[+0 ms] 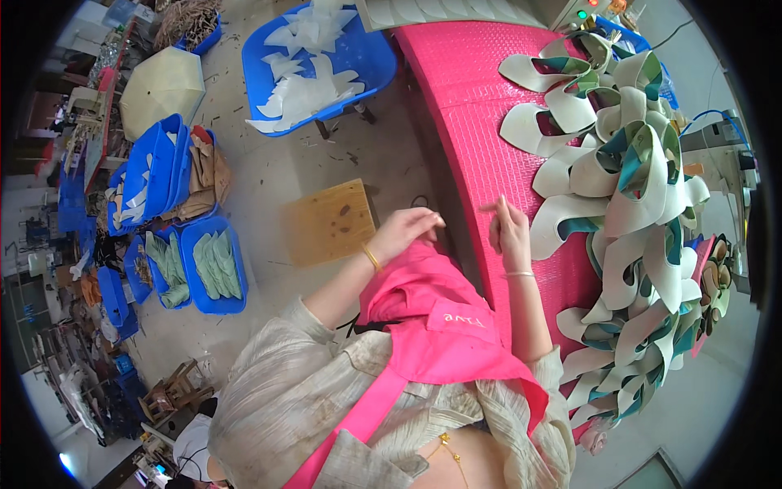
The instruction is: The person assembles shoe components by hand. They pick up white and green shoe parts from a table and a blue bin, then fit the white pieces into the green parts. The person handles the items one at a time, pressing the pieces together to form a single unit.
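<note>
My left hand is in front of the pink apron, its fingers bent and pressed together with nothing visible in them. Over the near edge of the pink padded tabletop is my right hand; its index finger is stretched out, the others are partly curled, and it holds nothing I can see. Just right of that hand lies a white shoe upper with teal lining, apart from the fingers. Many more white shoe uppers are piled along the right side of the tabletop.
A wooden stool stands on the floor to the left. Beyond it is a blue tub of white cut pieces. Further left are blue bins with green pieces and an open pale umbrella. A machine with lit buttons borders the tabletop's far end.
</note>
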`<state>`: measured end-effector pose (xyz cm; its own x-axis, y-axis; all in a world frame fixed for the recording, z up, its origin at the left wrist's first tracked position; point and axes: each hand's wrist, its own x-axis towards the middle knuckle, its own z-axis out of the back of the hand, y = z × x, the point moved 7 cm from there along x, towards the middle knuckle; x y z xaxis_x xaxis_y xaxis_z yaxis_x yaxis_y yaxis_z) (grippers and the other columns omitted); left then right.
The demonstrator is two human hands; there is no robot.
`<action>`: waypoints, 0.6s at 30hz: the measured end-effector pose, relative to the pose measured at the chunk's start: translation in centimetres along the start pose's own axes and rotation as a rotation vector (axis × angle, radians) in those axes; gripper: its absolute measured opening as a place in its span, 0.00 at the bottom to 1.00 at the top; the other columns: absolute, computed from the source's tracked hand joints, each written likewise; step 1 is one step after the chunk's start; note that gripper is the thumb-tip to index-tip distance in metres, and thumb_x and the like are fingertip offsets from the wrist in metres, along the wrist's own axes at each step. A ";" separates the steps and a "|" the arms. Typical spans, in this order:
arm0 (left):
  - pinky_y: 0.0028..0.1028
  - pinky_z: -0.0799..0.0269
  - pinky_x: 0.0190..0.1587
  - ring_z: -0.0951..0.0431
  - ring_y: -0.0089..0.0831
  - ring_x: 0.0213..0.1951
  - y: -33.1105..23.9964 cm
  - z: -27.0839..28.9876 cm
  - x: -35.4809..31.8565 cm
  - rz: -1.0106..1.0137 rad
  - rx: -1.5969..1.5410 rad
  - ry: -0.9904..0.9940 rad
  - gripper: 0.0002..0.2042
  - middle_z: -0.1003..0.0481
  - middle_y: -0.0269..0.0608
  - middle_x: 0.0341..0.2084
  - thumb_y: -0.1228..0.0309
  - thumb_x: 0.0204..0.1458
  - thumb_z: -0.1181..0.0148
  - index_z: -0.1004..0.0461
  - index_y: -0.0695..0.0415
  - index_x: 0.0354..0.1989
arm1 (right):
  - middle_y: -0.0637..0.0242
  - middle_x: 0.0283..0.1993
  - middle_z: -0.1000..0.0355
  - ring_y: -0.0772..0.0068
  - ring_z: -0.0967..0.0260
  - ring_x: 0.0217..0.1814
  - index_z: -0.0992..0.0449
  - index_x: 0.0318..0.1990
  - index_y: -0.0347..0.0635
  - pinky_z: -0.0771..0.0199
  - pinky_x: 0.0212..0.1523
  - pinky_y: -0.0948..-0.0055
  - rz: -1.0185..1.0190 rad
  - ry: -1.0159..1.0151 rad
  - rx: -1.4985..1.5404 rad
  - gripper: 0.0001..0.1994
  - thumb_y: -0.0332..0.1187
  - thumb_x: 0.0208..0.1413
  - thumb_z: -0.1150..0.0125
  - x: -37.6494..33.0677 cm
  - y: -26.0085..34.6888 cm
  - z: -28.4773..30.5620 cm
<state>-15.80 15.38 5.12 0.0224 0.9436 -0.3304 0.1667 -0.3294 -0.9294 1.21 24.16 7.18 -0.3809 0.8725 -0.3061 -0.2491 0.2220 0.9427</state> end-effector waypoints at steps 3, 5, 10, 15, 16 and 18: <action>0.32 0.29 0.34 0.24 0.37 0.31 10.4 5.7 2.2 0.013 0.927 -0.202 0.11 0.26 0.41 0.29 0.68 0.52 0.52 0.27 0.61 0.37 | 0.65 0.20 0.31 0.76 0.36 0.18 0.28 0.42 0.33 0.36 0.22 0.78 0.256 -0.122 -0.405 0.16 0.38 0.60 0.57 0.8 -7.3 3.2; 0.40 0.31 0.41 0.27 0.40 0.43 21.9 8.3 3.4 0.425 1.363 0.117 0.14 0.27 0.49 0.39 0.64 0.48 0.49 0.28 0.59 0.41 | 0.59 0.31 0.28 0.70 0.31 0.31 0.28 0.44 0.34 0.33 0.33 0.73 0.256 -0.120 -0.569 0.15 0.36 0.58 0.55 1.7 -8.9 3.3; 0.39 0.39 0.51 0.34 0.36 0.52 39.5 8.1 3.7 0.368 1.789 0.561 0.14 0.30 0.40 0.44 0.71 0.47 0.51 0.28 0.52 0.43 | 0.53 0.58 0.41 0.58 0.48 0.63 0.37 0.56 0.44 0.52 0.60 0.57 0.164 -0.015 -0.914 0.21 0.35 0.54 0.52 6.1 -10.2 2.0; 0.39 0.41 0.52 0.36 0.37 0.53 43.0 7.9 4.2 0.454 1.583 0.557 0.15 0.32 0.41 0.45 0.71 0.46 0.51 0.29 0.51 0.45 | 0.49 0.65 0.55 0.50 0.63 0.68 0.46 0.61 0.44 0.74 0.65 0.54 0.135 0.077 -1.247 0.29 0.47 0.54 0.57 7.6 -13.8 -0.7; 0.39 0.41 0.53 0.36 0.37 0.53 43.4 8.2 4.4 0.460 1.565 0.567 0.15 0.32 0.42 0.46 0.71 0.46 0.51 0.29 0.51 0.45 | 0.49 0.65 0.54 0.50 0.63 0.68 0.46 0.61 0.44 0.74 0.64 0.53 0.123 0.073 -1.237 0.29 0.47 0.54 0.57 7.4 -14.3 -0.7; 0.38 0.42 0.53 0.37 0.38 0.53 44.1 8.8 5.5 0.446 1.537 0.582 0.15 0.33 0.42 0.46 0.71 0.46 0.50 0.30 0.51 0.45 | 0.47 0.64 0.53 0.49 0.62 0.68 0.43 0.60 0.43 0.73 0.64 0.52 0.118 0.043 -1.240 0.28 0.48 0.54 0.56 7.5 -14.8 -0.6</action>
<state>-16.95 5.71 -39.09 0.1892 0.5477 -0.8150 -0.9797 0.0500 -0.1939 1.46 27.16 -9.11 -0.4812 0.8390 -0.2541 -0.8741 -0.4375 0.2110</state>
